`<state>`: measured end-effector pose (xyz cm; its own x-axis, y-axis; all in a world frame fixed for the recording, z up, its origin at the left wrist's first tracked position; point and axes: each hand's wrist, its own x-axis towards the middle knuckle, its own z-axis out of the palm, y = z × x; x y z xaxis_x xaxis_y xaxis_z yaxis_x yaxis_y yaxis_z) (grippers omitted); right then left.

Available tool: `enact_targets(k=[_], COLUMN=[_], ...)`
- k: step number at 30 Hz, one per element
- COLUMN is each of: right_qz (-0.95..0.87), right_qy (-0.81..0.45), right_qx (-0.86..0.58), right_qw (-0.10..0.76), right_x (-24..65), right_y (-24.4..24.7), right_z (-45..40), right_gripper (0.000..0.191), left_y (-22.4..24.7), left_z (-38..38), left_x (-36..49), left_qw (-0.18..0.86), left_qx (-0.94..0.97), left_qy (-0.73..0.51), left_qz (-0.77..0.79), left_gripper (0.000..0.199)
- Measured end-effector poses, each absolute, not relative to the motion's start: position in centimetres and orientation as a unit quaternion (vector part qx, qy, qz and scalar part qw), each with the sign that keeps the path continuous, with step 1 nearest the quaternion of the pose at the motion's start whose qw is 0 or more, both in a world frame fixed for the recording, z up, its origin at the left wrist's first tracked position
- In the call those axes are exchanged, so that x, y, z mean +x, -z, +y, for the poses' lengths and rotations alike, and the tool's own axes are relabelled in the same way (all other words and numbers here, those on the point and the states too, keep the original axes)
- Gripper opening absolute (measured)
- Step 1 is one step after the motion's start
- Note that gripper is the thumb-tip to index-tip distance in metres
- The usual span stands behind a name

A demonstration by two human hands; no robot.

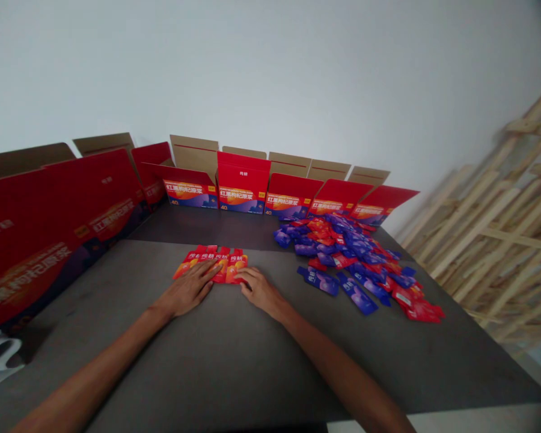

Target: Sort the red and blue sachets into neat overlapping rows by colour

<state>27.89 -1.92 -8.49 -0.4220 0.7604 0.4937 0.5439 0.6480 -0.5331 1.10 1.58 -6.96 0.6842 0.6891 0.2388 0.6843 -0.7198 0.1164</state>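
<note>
Several red and orange pouches (223, 258) lie side by side, partly overlapping, on the dark grey table (234, 361). My left hand (190, 287) rests flat over the lower part of the left pouches, its fingers stretched out. At the lower right corner of the rightmost pouch is my right hand (258, 288), its thumb and fingers bent close together at the pouch's edge. To the right, a heap of blue and red pouches (351, 246) is spread out, with a blue pouch (319, 280) lying flat at its near left side.
Open red boxes (241, 192) stand in a row along the back wall. Larger red boxes (63, 222) line the left side. A white and black item (2, 355) sits at the left edge. Wooden racks (500, 240) stand beyond the table's right edge.
</note>
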Motion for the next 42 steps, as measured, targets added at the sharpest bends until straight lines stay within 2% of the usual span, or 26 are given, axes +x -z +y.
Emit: enact_targets(k=[4, 8, 12, 16, 20, 24, 33, 42], right_qz=[-0.827, -0.738, -0.642, -0.589, -0.594, -0.581, -0.59, -0.625], right_qy=[-0.112, 0.034, 0.083, 0.079, 0.06, 0.075, 0.084, 0.081], right_qx=[-0.405, -0.585, -0.697, -0.765, -0.781, -0.798, -0.797, -0.772], right_qw=[0.373, 0.335, 0.309, 0.248, 0.18, 0.144, 0.097, 0.077], right_x=[29.6, 35.4, 43.2, 48.1, 49.6, 49.5, 49.4, 47.4], right_y=[7.3, 5.1, 3.7, 4.2, 4.5, 3.9, 2.8, 1.6], right_z=[-1.1, 1.0, 2.1, 1.9, 1.8, 2.0, 1.2, 0.4], right_gripper=[0.037, 0.027, 0.038, 0.045, 0.048, 0.042, 0.045, 0.032], left_y=[7.1, 7.1, 7.0, 6.6, 6.5, 6.6, 6.4, 6.5], left_z=[1.7, 1.7, 1.6, 1.4, 1.4, 1.5, 1.4, 1.5], left_x=[1.1, 1.0, 1.1, 1.2, 1.2, 1.2, 1.2, 1.1], left_qw=[0.01, 0.013, 0.013, 0.012, 0.016, 0.019, 0.026, 0.025], left_qx=[0.918, 0.917, 0.915, 0.914, 0.916, 0.916, 0.915, 0.917], left_qy=[-0.128, -0.115, -0.12, -0.116, -0.109, -0.102, -0.101, -0.107], left_qz=[0.375, 0.381, 0.384, 0.388, 0.385, 0.387, 0.39, 0.384], left_gripper=[0.058, 0.059, 0.058, 0.058, 0.058, 0.059, 0.06, 0.059])
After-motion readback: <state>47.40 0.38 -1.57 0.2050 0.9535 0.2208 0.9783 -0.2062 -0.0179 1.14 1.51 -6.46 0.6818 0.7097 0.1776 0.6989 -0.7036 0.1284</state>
